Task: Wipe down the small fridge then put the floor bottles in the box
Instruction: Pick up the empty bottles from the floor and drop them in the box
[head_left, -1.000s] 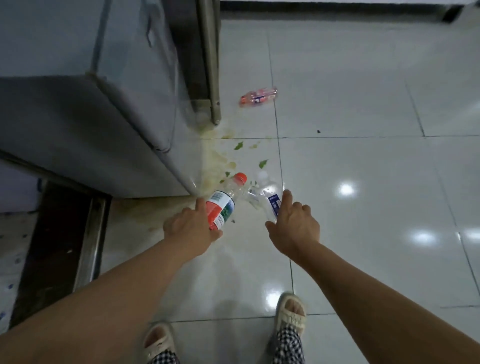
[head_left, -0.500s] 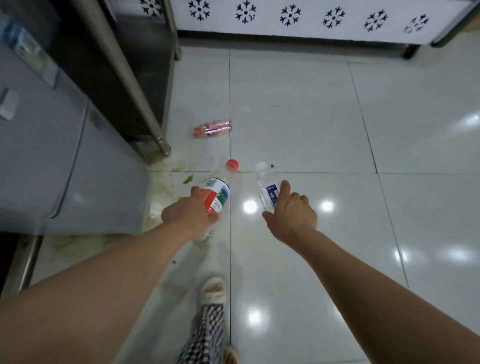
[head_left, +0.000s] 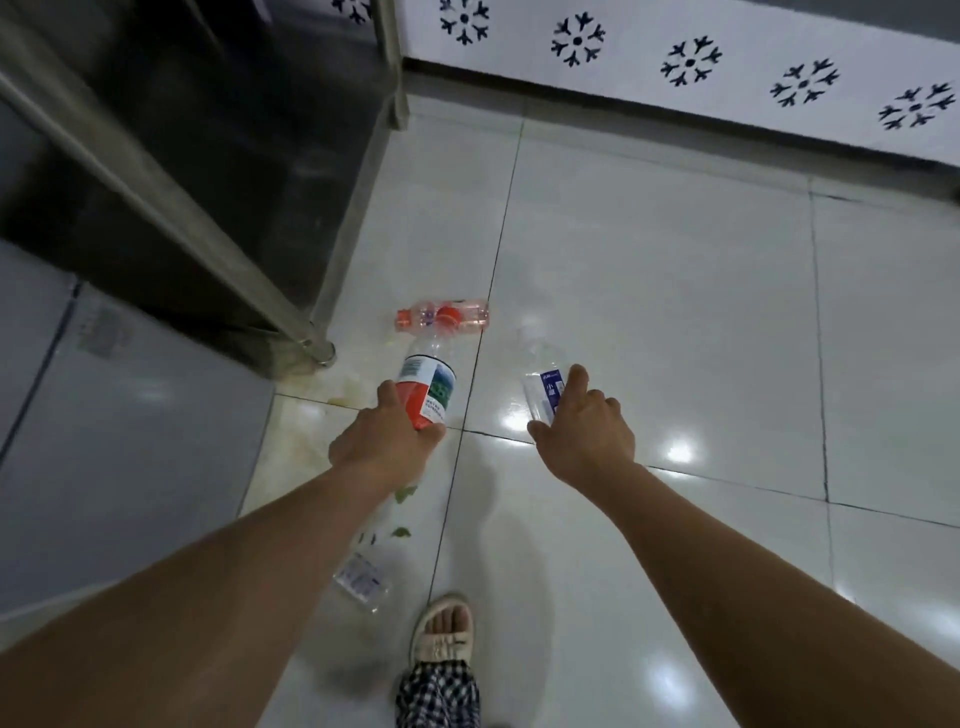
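Note:
My left hand (head_left: 382, 444) grips a clear bottle with a red-and-white label and a red cap (head_left: 428, 387), held above the floor. My right hand (head_left: 582, 428) holds a clear bottle with a blue label (head_left: 545, 387). A pink bottle (head_left: 444, 316) lies on its side on the white tiles just beyond the held bottles. Another clear bottle (head_left: 361, 577) lies on the floor under my left forearm, partly hidden by it. The grey small fridge (head_left: 119, 457) stands at the left. No box is in view.
A steel table leg (head_left: 311, 343) and dark shelf (head_left: 197, 156) stand beyond the fridge. Yellowish spill and green leaf scraps (head_left: 402, 532) mark the floor by the fridge. My sandalled foot (head_left: 444, 636) is at the bottom. A white patterned wall panel (head_left: 691, 67) runs along the back.
I have stepped forward with both bottles held; the pink bottle is now much closer to my hands, and a clear bottle has come into view on the floor under my left arm.

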